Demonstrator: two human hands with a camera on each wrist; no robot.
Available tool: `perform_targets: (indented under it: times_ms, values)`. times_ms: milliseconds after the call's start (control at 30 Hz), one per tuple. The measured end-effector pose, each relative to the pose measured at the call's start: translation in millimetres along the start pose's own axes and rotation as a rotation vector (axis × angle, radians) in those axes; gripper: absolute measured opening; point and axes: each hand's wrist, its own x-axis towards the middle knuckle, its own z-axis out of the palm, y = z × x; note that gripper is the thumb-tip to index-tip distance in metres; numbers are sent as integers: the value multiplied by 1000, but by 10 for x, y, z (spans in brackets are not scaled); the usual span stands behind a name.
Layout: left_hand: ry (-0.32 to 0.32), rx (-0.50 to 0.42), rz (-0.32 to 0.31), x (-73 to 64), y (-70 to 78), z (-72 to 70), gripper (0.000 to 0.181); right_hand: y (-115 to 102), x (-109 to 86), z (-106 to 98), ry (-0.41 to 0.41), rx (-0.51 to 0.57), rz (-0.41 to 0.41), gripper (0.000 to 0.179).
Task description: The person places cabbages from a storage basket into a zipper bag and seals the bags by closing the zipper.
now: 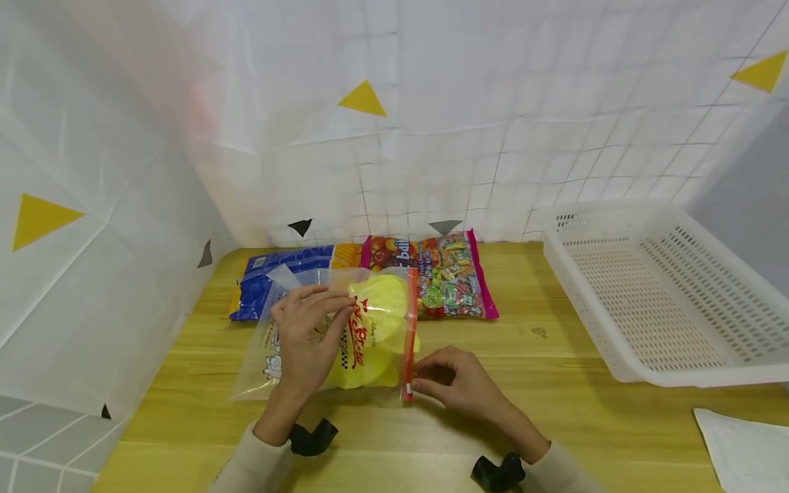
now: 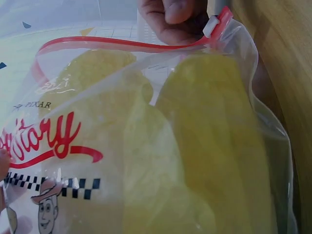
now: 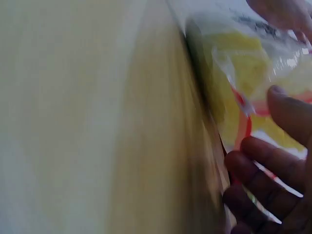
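Note:
A clear zip bag [image 1: 253,383] with red "Toy Story" print lies in front of me, with something soft and bright yellow [image 1: 382,301] inside. Along its right edge runs a red zip strip [image 1: 411,308], bowed in the left wrist view. A white slider [image 2: 211,26] sits at the strip's near end. My left hand [image 1: 311,335] pinches the bag's upper film near the print, thumb and fingertips together. At the slider corner is my right hand [image 1: 459,383], its thumb and fingers spread apart around the red edge.
Behind the bag lie a blue packet [image 1: 296,263] and a colourful candy bag [image 1: 453,274] with pink ends. A white perforated basket [image 1: 607,329] stands at the right. A white sheet-like item [image 1: 746,445] lies at the near right corner of the wooden table [image 1: 524,356].

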Motion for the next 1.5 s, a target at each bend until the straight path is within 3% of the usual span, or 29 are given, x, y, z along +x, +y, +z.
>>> perform_targets:
  times_ms: [167,333,467,567,767,900,1000,1133,1267,1333,1500]
  values:
    - [2,-1,-1,8,0,2,8,-47,-8,105,54,-116,-84,14]
    - [-20,22,-30,12,-8,-5,12,-93,-15,208,99,-126,-24,9]
    - [-39,20,-50,3,-31,-10,12,-121,-11,278,142,-84,47,6]
    - [-38,12,-33,1,-52,-13,10,-122,-1,320,180,-43,57,8]
    - [19,2,-17,22,-59,-38,7,-93,41,302,266,102,64,4]
    - [45,-4,-37,51,-38,-83,10,-102,92,165,345,196,98,4]
    - [59,-13,-30,77,-10,-114,14,-142,155,16,415,210,98,5]
    - [107,-32,-29,112,53,-154,10,-281,276,-229,518,202,52,5]
    - [140,-65,-80,119,99,-188,9,-512,449,-553,575,149,-39,6]
    - [109,-112,-128,106,86,-194,7,-629,521,-714,573,106,-97,6]
    - [-39,-340,-285,42,-7,-174,2,-757,582,-923,549,-6,-213,6]
